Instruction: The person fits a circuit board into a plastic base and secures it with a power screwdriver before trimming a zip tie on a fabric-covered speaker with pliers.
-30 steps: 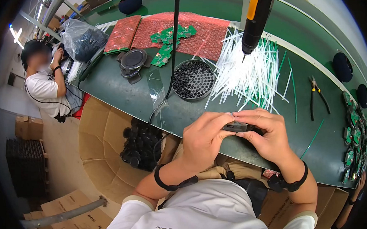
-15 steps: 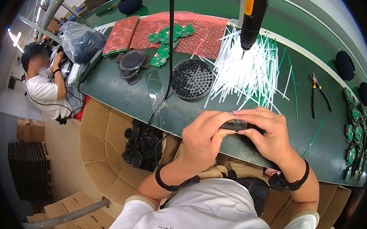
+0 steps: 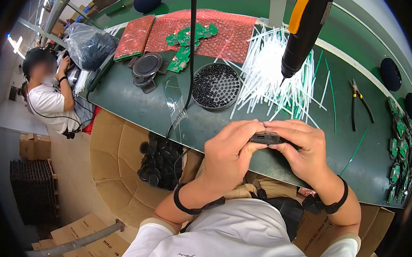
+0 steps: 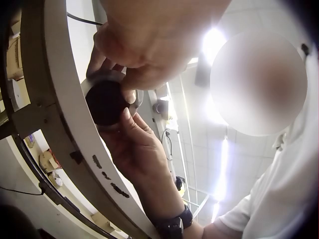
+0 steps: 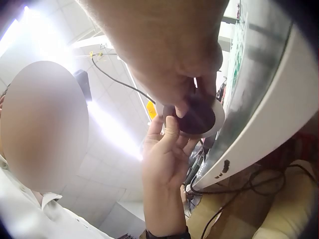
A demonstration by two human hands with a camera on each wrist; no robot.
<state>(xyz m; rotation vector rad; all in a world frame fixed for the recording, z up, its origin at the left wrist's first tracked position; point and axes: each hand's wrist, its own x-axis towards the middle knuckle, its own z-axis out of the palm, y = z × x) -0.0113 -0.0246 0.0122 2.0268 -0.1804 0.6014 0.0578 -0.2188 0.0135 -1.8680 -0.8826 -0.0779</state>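
A round dark plastic housing (image 3: 267,138) is held between both hands above the front edge of the bench. Its side, with a rectangular port, faces the head camera. My left hand (image 3: 229,150) pinches one end, thumb below and fingers over the top. At the other end my right hand (image 3: 304,145) grips it the same way, and the fingers of both hands nearly meet on top. From the left wrist, the housing's dark disc face (image 4: 105,102) shows with a paler rim. The right wrist view shows both thumbs at the rim of the disc (image 5: 199,119).
An electric screwdriver (image 3: 300,40) hangs over a pile of white strips (image 3: 260,80). Around lie a tray of black screws (image 3: 221,99), green circuit boards (image 3: 178,62), a round grey part (image 3: 147,65) and pliers (image 3: 354,110). A carton (image 3: 112,147) of black parts stands below; another person (image 3: 53,102) sits left.
Both hands have tilted the housing slightly, so its port shows more plainly. The hanging screwdriver has swung to the right and lower. The grips look the same.
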